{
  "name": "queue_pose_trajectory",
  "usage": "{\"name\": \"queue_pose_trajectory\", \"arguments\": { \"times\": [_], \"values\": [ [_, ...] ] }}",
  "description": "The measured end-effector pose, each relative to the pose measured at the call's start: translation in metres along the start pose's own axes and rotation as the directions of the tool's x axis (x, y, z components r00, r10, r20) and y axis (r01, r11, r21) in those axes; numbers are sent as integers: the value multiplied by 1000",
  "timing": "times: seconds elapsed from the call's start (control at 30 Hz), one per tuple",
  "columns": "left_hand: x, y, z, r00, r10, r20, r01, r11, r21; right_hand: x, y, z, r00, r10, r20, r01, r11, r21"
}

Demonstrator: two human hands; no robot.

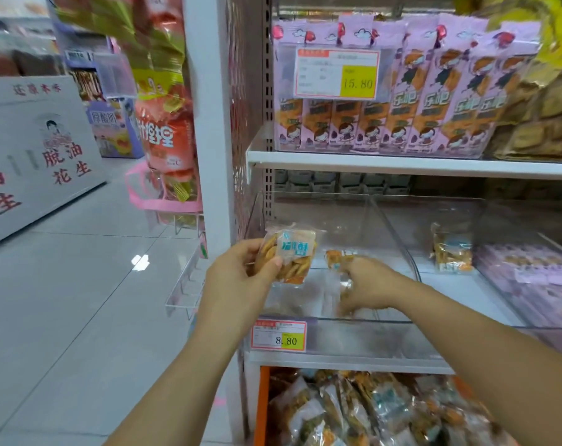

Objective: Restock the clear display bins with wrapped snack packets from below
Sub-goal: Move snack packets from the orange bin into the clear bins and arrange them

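Packet (289, 255) is looking light, crinkly, crushable; left hand (241, 275) is pinching its edge, right hand (366, 284) blurring inside bin (353, 320), grip unclear.

Bright even light; glare spot on floor (80, 300); right hand (366, 284) motion-blurred; edges warped.

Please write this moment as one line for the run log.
step: restock | left hand: grips snack packet | right hand: in clear bin beside second packet, grip unclear
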State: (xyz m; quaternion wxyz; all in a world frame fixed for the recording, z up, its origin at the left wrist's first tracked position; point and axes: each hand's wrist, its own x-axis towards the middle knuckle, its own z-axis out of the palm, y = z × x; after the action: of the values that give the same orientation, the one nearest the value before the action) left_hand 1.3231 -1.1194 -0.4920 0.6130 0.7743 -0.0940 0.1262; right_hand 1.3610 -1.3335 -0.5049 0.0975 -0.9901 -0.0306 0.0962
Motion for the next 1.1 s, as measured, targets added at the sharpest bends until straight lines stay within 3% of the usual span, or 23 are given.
{"name": "queue_pose_trajectory", "arguments": {
  "times": [0.13, 0.2, 0.27, 0.37, 0.47, 0.57, 0.67, 0.77, 0.87, 0.93, 1.03, 1.1],
  "values": [
    [-3, 2, 1, 997, -71, -37, 70, 997, -19, -36, 6, -22, 912, -52, -408, 153, 964, 218],
    [-5, 4, 4, 986, -169, -7, 167, 981, -100, -59, 6, -27, 795, -53, -604, 256, 932, 256],
    [-8, 5, 9, 959, -272, 81, 283, 935, -212, -77, 2, -28, 619, -79, -781, 362, 911, 195],
    [-15, 9, 22, 900, -382, 212, 436, 820, -372, -90, -4, -25, 378, -151, -913, 442, 896, 35],
    [-24, 16, 34, 842, -393, 369, 538, 666, -517, -89, -12, -14, 271, -239, -932, 451, 887, -96],
    [-28, 20, 36, 835, -330, 441, 541, 642, -544, -85, -20, 3, 322, -322, -890, 500, 856, -128],
    [-24, 19, 31, 839, -329, 433, 541, 588, -601, -89, -24, 10, 445, -380, -811, 545, 834, -92],
    [-22, 20, 21, 865, -305, 399, 499, 607, -618, -98, -31, 5, 561, -307, -769, 616, 775, 141],
    [-25, 22, 16, 886, -245, 393, 451, 651, -611, -104, -38, -7, 618, -177, -766, 645, 672, 364],
    [-28, 23, 15, 911, -182, 371, 381, 720, -581, -105, -40, -14, 677, -58, -734, 611, 600, 516],
    [-30, 25, 15, 939, -99, 329, 262, 827, -498, -103, -36, -20, 865, 53, -500, 422, 465, 779],
    [-29, 24, 15, 949, -91, 302, 230, 855, -465, -103, -31, -23, 919, 71, -387, 334, 378, 863]
  ]
}}
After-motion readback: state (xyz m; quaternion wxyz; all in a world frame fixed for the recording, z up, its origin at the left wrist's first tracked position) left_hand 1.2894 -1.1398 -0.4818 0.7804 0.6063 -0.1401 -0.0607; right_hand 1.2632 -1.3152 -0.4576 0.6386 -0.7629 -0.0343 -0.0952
